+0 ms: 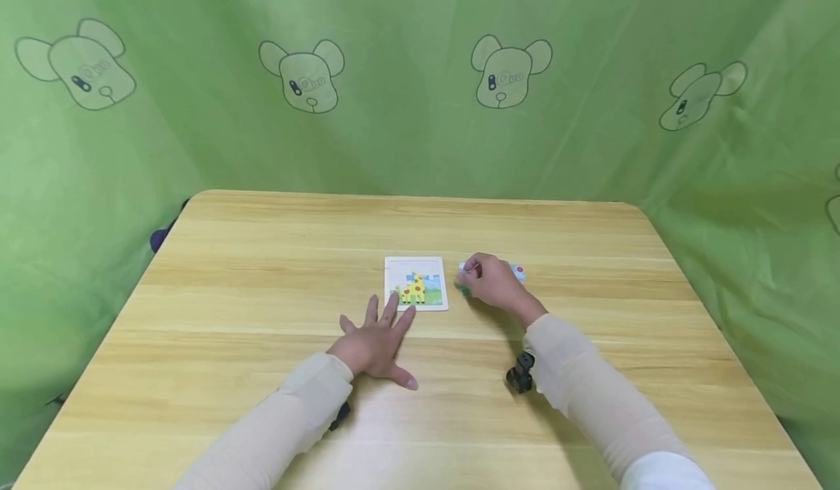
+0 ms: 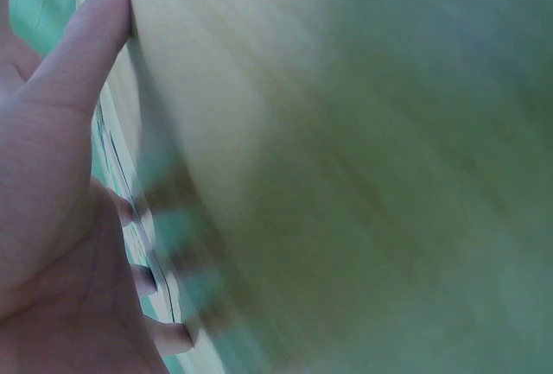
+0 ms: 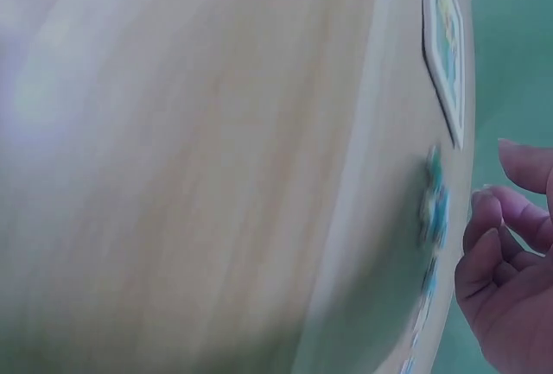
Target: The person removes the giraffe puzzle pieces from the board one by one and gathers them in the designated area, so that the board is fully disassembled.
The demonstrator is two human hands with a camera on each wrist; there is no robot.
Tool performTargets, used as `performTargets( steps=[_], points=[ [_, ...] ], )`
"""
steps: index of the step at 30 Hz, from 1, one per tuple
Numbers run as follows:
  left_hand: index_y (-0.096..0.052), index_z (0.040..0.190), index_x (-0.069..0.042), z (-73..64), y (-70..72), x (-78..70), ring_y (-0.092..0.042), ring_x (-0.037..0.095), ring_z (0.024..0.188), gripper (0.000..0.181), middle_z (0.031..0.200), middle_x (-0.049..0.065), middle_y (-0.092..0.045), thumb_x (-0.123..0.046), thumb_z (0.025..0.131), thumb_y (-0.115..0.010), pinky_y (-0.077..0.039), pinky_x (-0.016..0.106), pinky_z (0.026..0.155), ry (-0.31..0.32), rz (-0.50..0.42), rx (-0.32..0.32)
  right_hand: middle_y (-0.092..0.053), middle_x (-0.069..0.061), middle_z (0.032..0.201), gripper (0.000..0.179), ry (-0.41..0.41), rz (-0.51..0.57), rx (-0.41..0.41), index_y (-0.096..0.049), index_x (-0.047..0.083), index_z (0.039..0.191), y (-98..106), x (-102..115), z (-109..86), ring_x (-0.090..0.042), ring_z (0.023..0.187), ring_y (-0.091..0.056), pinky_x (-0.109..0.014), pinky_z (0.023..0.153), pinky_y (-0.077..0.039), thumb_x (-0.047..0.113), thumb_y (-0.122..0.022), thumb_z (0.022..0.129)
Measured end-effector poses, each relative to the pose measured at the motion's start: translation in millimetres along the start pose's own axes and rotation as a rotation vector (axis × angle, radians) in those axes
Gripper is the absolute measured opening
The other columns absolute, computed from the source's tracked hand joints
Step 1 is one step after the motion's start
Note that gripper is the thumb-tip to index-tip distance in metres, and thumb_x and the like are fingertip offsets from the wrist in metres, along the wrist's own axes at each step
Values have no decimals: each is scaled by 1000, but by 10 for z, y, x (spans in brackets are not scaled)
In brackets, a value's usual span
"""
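Note:
A white-framed jigsaw puzzle tray lies near the middle of the table, with a partly assembled yellow giraffe picture in it. My left hand rests flat with spread fingers, two fingertips at the tray's near edge. Right of the tray, my right hand hovers over loose puzzle pieces, its fingers bent. In the right wrist view, thumb and fingers stand apart with no piece visible between them. Small green and blue puzzle pieces lie beside that hand. Another piece, blue with a red spot, shows behind it; the hand hides part of this group.
A light wooden table carries everything. Green curtains with bear-head outlines hang behind and at both sides. Small black wrist cameras sit on the sleeves. A dark purple object shows beyond the table's left edge.

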State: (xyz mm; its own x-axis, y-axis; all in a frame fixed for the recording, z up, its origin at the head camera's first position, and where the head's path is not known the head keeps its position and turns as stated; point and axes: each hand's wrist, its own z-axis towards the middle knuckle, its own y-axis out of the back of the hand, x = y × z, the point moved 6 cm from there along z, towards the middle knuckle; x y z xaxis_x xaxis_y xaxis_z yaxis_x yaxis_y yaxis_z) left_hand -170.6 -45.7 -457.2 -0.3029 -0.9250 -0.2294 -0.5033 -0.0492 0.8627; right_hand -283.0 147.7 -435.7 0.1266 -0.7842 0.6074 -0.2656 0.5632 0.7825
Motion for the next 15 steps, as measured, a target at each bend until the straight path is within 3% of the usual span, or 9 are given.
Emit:
performTargets(
  steps=[10, 15],
  points=[
    [-3, 153, -25, 15, 1, 10, 4, 45, 142, 123, 158, 10, 13, -76, 60, -66, -16, 80, 92, 0, 9, -8, -57, -5, 84, 28, 48, 64, 62, -58, -1, 111, -183, 226, 92, -13, 65, -54, -26, 62, -48, 18, -61, 91],
    [-3, 153, -26, 24, -9, 21, 3, 45, 142, 122, 158, 9, 12, -76, 60, -65, -16, 80, 92, 1, 8, -9, -57, -5, 89, 34, 67, 26, 75, -59, 0, 118, -278, 340, 128, -16, 77, -53, -28, 69, -46, 19, -62, 90]
  ],
)
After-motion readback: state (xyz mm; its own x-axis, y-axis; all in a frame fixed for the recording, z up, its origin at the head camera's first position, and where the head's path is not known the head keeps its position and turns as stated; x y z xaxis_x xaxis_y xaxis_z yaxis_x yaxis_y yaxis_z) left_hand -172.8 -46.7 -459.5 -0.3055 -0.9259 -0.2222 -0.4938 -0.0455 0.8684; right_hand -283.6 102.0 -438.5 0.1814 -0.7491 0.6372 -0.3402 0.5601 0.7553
